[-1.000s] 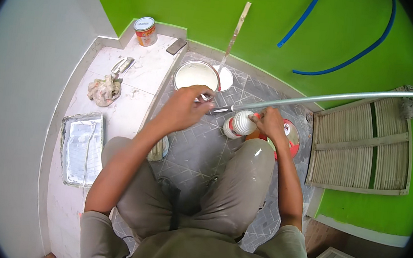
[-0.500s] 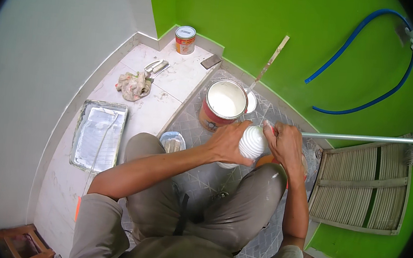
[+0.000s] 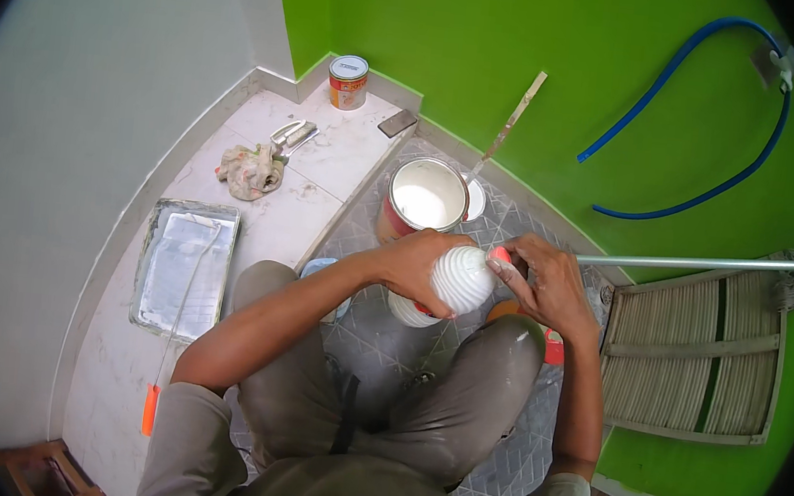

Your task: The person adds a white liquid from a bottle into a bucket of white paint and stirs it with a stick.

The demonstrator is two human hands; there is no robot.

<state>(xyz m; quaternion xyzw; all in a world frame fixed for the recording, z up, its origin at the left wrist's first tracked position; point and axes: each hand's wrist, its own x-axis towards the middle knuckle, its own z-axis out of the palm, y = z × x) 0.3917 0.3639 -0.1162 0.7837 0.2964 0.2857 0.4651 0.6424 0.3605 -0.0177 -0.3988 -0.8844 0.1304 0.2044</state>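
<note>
A white ribbed bottle lies tilted in my left hand, whose fingers wrap round its body. Its red cap points toward my right hand, where thumb and fingers pinch at it. Just beyond my left hand stands a large open paint can with white paint inside. Beside that can lies a white lid, and a paint-stained wooden stick leans there against the green wall.
Left on the raised tiled ledge are a paint tray, a roller with an orange handle, a crumpled rag and a small can. On the right, a metal pole crosses above a slatted panel. A blue hose hangs on the wall.
Both hands have brought the bottle slightly left and lower. My right fingers have shifted, so more of the red cap shows.
</note>
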